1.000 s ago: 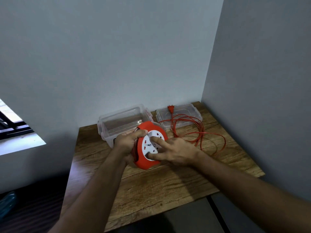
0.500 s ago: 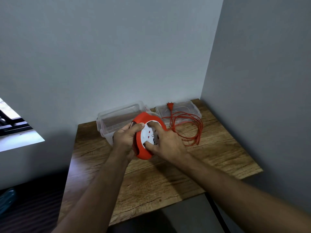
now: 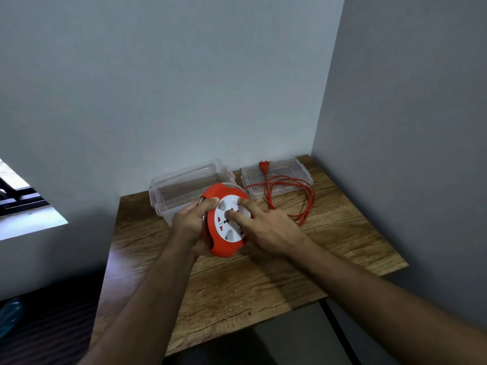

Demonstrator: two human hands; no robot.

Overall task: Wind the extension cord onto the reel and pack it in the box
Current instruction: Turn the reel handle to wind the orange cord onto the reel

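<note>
An orange cord reel [image 3: 220,245] with a white socket face [image 3: 229,219] is held tilted above the wooden table [image 3: 258,283]. My left hand [image 3: 191,222] grips its left rim and back. My right hand [image 3: 268,227] lies on the white face, fingertips pressing into it. The loose orange cord [image 3: 295,196] lies in loops to the right, its plug [image 3: 264,165] resting on the clear lid [image 3: 300,171]. The clear plastic box [image 3: 181,188] stands open behind the reel.
The table sits in a corner, with grey walls behind and to the right. Its front edge drops to a dark floor. A window ledge [image 3: 29,225] shows at the left.
My right hand has turned on the white face, and the cord's loops have shrunk and drawn in toward the reel. The left hand keeps its grip.
</note>
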